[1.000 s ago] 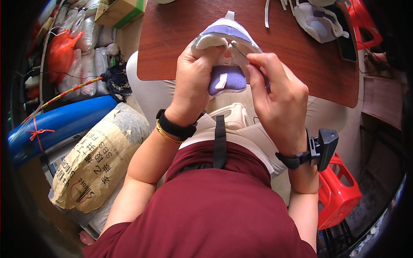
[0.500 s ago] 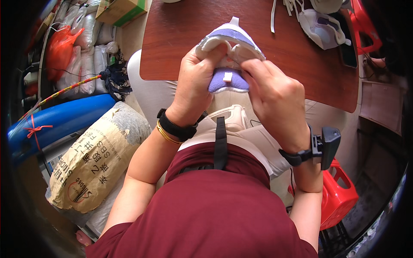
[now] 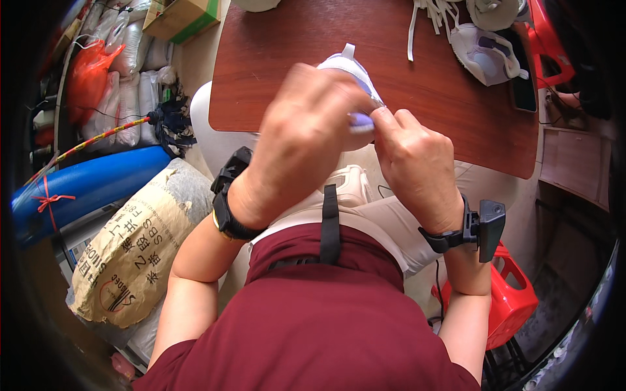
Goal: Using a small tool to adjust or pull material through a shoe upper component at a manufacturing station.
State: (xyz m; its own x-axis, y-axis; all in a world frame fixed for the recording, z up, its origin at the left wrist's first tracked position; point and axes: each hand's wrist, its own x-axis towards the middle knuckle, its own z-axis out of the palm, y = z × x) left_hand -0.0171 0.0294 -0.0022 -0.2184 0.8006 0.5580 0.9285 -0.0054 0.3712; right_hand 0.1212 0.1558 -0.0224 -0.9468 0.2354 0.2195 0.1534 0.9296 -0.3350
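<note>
Above the near edge of the brown table (image 3: 261, 78) is a white and purple shoe upper (image 3: 344, 63), its pull tab pointing away from me. My right hand (image 3: 417, 153) pinches its right edge between thumb and fingers. Across its left and middle part lies my left hand (image 3: 303, 133), knuckles up, its fingers curled and smeared by motion. Whether those fingers grip anything cannot be made out. A small purple and white part (image 3: 360, 122) shows between the two hands. Most of the upper is covered by my left hand.
Another shoe upper (image 3: 482, 60) lies at the table's far right by white laces (image 3: 430, 13) and a dark phone-like slab (image 3: 524, 96). A red stool (image 3: 512, 303) stands low right. At left are a large paper sack (image 3: 137, 251) and a blue roll (image 3: 130, 171).
My left hand has swung from the upper's left side over its top, toward my right hand. The upper has turned and tilted. My right hand keeps its pinch on the edge.
</note>
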